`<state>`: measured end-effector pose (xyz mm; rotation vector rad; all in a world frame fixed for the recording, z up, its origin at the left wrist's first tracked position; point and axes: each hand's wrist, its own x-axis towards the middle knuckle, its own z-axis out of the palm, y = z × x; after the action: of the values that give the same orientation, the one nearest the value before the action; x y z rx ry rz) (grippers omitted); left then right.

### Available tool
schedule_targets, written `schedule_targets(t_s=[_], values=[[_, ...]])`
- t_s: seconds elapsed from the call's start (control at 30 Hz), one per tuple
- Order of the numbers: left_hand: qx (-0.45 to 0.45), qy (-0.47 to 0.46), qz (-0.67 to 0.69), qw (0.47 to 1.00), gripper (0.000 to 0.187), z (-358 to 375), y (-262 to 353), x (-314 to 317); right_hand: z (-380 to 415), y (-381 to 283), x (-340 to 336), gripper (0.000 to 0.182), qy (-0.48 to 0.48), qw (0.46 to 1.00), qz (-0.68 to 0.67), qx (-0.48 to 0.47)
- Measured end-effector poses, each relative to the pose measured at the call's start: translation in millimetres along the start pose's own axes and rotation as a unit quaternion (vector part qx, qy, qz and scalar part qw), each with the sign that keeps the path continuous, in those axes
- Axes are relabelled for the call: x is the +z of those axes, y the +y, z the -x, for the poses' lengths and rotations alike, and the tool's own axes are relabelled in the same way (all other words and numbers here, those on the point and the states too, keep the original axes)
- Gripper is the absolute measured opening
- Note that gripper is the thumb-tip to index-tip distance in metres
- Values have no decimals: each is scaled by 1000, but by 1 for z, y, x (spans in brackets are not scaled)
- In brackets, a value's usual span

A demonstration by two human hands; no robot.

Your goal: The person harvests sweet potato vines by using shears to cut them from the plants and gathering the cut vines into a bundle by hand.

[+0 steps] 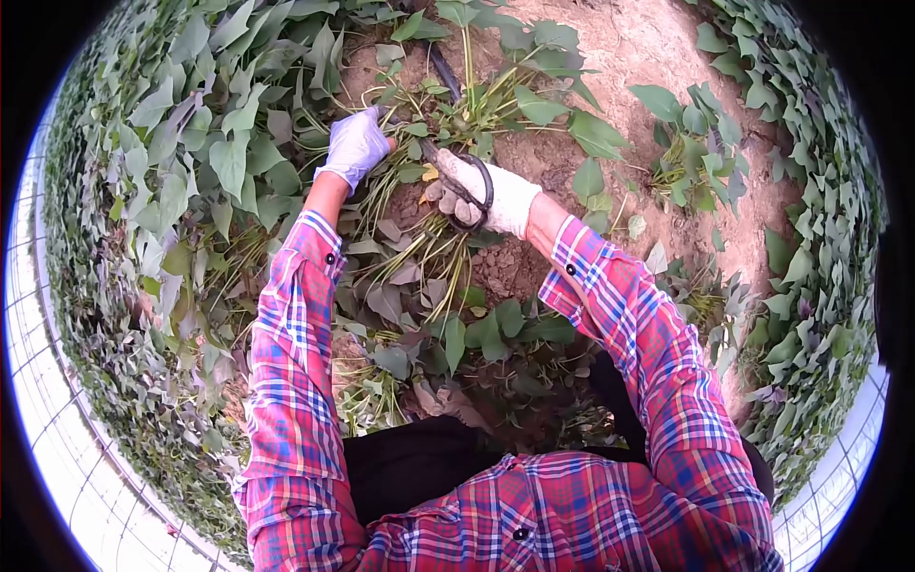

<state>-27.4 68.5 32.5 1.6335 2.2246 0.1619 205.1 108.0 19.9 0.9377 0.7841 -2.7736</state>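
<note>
My left hand [353, 148], in a thin pale-purple glove, is closed on leafy vine stems at the left of the plant. Close by on the right, my right hand [500, 197] wears a white glove with soiled fingers. It holds scissors [490, 191] by their dark handle loops. Their blades point up and left into the base of the green stems [491, 100], partly hidden among leaves. Long cut-looking vine stems [410, 253] trail down between my forearms.
Dense leafy vines [229, 143] spread on the left, with another row [801, 238] at the right. Bare brown soil [658, 48] shows between them. A small leafy plant [696, 143] grows on the right. A black hose [444, 71] lies beyond my hands.
</note>
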Motion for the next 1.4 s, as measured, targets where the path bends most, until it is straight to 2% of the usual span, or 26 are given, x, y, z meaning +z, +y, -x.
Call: schedule_targets(t_s=[0.03,0.13,0.17,0.23,0.33,0.43,0.5,0.57,0.6,0.63,0.67,0.7,0.73,0.8,0.87,0.97,1.0,1.1,1.17,1.2,1.23,1.27,1.3,1.33,1.37,1.4], values=[[14,19,26,999,55,4,-3,-9,-1,4,3,48,27,999,-13,-30],[64,7,296,953,47,21,-18,-56,5,11,-5,48,19,1000,-24,-3],[8,-32,427,904,45,37,-11,-85,19,6,0,57,-15,1000,-16,6],[17,23,452,892,40,59,-26,-126,30,4,-11,58,11,1000,-9,13],[67,70,662,744,31,114,-36,-182,46,-3,-29,59,69,997,-8,-21],[78,217,701,675,33,181,-52,-218,51,-5,-43,57,99,994,-28,-45],[37,333,681,652,35,225,-70,-233,54,-1,-30,58,102,994,6,-44],[-24,425,645,635,36,259,-80,-238,44,10,-31,59,36,999,-37,-11],[-57,456,629,627,37,272,-78,-236,57,11,-7,57,55,997,26,-36],[-92,460,621,628,38,277,-77,-230,66,8,13,52,95,989,113,-33],[-102,446,616,642,39,279,-83,-221,62,12,9,54,20,993,119,-2],[-103,396,620,669,39,272,-80,-207,68,12,24,53,78,974,210,13],[-101,341,620,700,40,262,-77,-192,63,16,15,52,25,974,219,43],[-84,201,602,769,42,235,-60,-167,76,14,10,51,3,969,242,57],[-32,41,571,820,44,203,-34,-151,109,0,21,49,87,938,331,63],[-71,-166,522,833,58,193,58,-154,136,-14,-3,51,127,920,365,65],[-14,-225,487,844,61,189,52,-135,138,-16,-13,50,143,913,375,72],[207,-174,242,932,45,178,13,-56,143,-28,-3,48,165,913,371,35],[-29,-160,66,984,51,171,34,-73,124,-25,-3,48,109,943,311,50],[-3,-37,98,994,44,167,6,-58,119,-24,-2,48,70,966,239,63],[72,117,49,989,44,157,-32,-41,118,-23,25,47,119,937,326,38],[38,146,-11,988,42,155,-54,-53,112,-20,34,47,110,939,323,39],[-110,77,-90,987,41,155,-69,-74,104,-16,43,46,99,942,318,42],[-68,182,-55,979,39,166,-100,-79,99,-15,57,46,80,938,334,38],[-76,193,-36,978,40,172,-152,-67,93,-12,69,45,74,938,333,54],[-114,136,-75,981,40,195,-165,-72,84,-11,76,45,67,939,332,67]])
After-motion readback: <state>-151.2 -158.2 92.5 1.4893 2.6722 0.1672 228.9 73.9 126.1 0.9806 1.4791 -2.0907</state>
